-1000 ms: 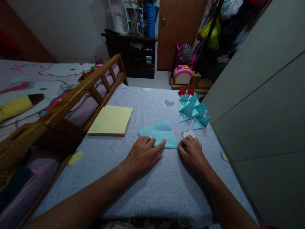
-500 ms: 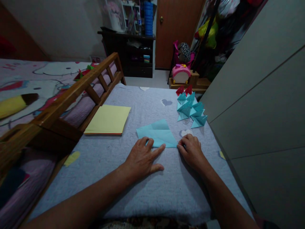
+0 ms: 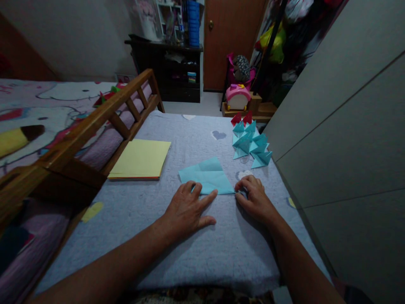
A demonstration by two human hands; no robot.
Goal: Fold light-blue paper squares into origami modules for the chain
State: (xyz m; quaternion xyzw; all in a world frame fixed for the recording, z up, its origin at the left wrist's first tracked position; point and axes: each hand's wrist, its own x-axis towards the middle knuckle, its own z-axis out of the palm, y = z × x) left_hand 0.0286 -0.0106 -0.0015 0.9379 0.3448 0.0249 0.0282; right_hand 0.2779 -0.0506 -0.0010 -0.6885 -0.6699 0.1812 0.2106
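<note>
A bedroom in a home, shown by cartoon bedding [image 3: 60,114], a bed rail [image 3: 99,118] and a pink toy [image 3: 238,99].

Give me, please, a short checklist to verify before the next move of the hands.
1. Left hand on the blue sheet: ok, fingers rest at its near edge.
2. Right hand at the sheet's right corner: ok, fingertips are there.
3. Firm pinch on that corner: cannot tell.
4. Folded layers exactly aligned: cannot tell, too small.
5. Yellow-topped paper stack apart from the sheet: ok, to its left.
6. Folded blue pieces apart from both hands: ok, beyond the right one.
</note>
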